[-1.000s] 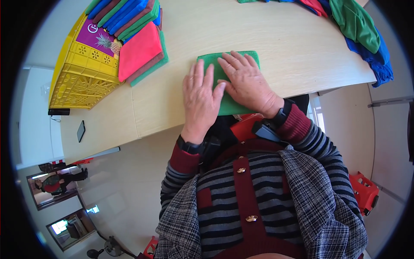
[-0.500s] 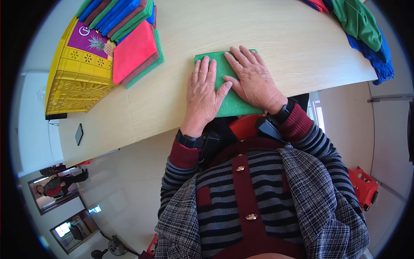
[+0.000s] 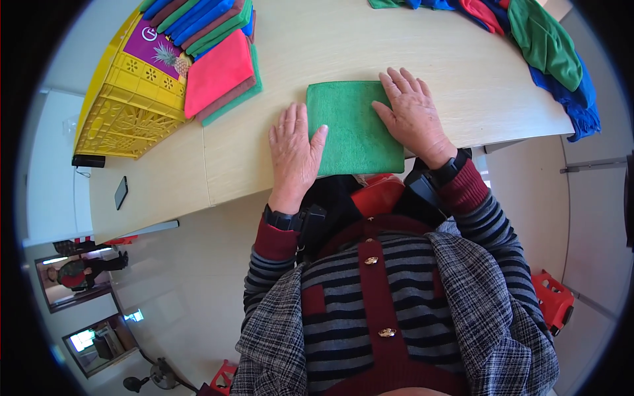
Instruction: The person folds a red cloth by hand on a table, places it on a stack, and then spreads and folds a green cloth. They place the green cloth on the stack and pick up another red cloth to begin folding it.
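Observation:
A green folded cloth (image 3: 350,129) lies flat and squared at the table's near edge, its front rim reaching that edge. My left hand (image 3: 295,148) rests at the cloth's left side, mostly on the tabletop, with the thumb by the cloth's edge. On the opposite side, my right hand (image 3: 414,115) lies along the cloth's right edge, thumb and fingertips at its upper right part. Both hands are flat with fingers stretched, and neither grips anything.
Folded red, brown and green cloths (image 3: 221,79) lean at the left against a yellow plastic crate (image 3: 132,99). More folded cloths (image 3: 198,23) stand behind them. Loose green and blue cloths (image 3: 548,49) hang over the far right edge. A phone (image 3: 121,193) lies at the left.
My hands have moved apart from the top of the green cloth to its two sides, uncovering its middle. The view has shifted slightly.

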### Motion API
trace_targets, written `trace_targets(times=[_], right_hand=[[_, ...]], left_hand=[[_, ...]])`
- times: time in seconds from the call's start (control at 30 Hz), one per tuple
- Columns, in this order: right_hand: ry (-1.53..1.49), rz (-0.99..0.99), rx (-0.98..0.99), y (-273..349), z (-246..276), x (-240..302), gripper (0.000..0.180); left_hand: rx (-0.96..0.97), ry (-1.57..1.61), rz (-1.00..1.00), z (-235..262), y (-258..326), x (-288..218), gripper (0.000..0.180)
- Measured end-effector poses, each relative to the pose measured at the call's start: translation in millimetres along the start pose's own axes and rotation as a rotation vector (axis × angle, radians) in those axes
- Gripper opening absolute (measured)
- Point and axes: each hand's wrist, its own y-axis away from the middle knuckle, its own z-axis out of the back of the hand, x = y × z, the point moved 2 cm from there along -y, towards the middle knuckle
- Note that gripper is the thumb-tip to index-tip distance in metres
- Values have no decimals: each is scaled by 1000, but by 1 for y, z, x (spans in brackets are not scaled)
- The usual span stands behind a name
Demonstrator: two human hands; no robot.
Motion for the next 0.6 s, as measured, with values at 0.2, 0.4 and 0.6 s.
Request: trace_targets(times=[0.2,0.4,0.6], right_hand=[[-106,146,36,0,-9,39,62],[-37,161,39,2,-25,39,64],[-65,107,41,1,-25,28,64]], left_hand=[[9,28,-210,6,-19,-32,72],[2,109,-220,-19,-24,-20,74],[1,82,-202,-21,-23,-18,76]])
